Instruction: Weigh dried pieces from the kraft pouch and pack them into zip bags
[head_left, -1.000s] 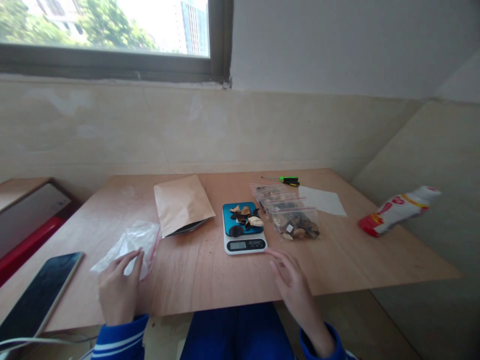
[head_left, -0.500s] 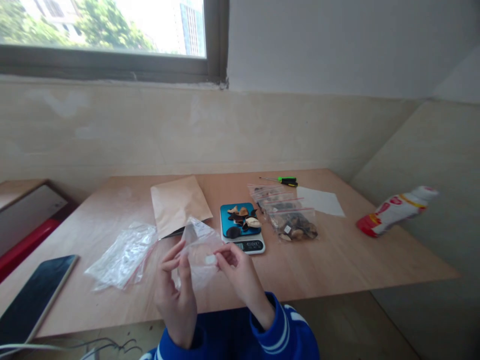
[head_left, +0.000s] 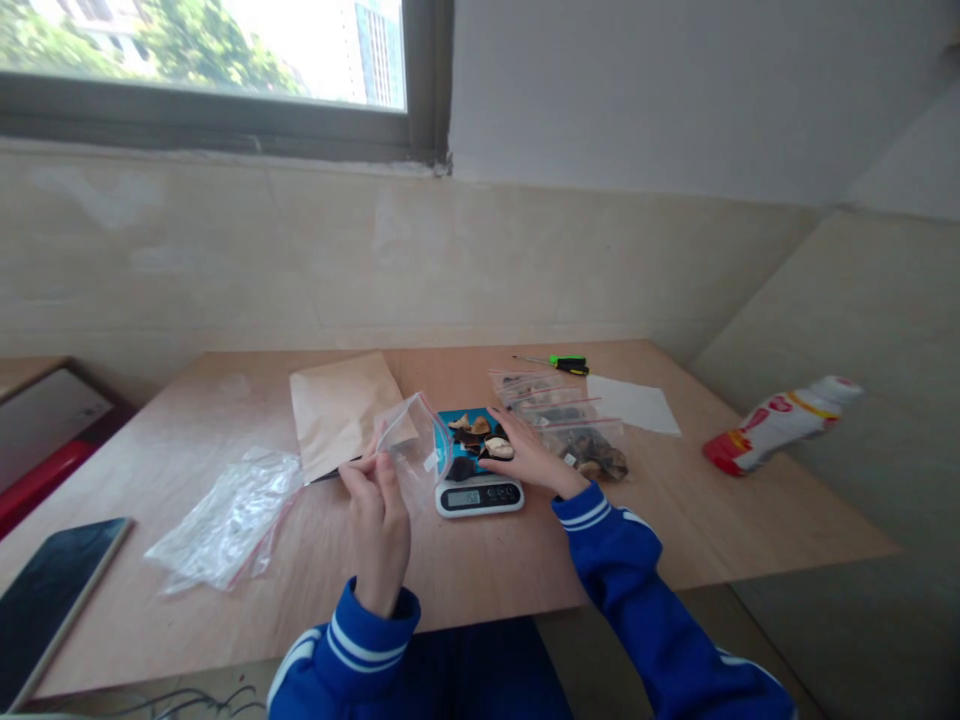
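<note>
My left hand (head_left: 380, 525) pinches a clear bag (head_left: 411, 442). My right hand (head_left: 534, 457), spread, flanks dried pieces (head_left: 474, 438) on the scale (head_left: 480, 499).

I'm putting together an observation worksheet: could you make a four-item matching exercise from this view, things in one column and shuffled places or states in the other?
Things
1. The person's bare left hand
2. White digital scale with a blue top
3. Flat, dark-screened phone
4. White-and-red plastic bottle

Places or states
A. At the left front of the brown wooden table
B. Holding a clear plastic bag
C. Toward the table's right end
D. Beneath dried brown and black pieces

Pairs: 1-B, 2-D, 3-A, 4-C
</note>
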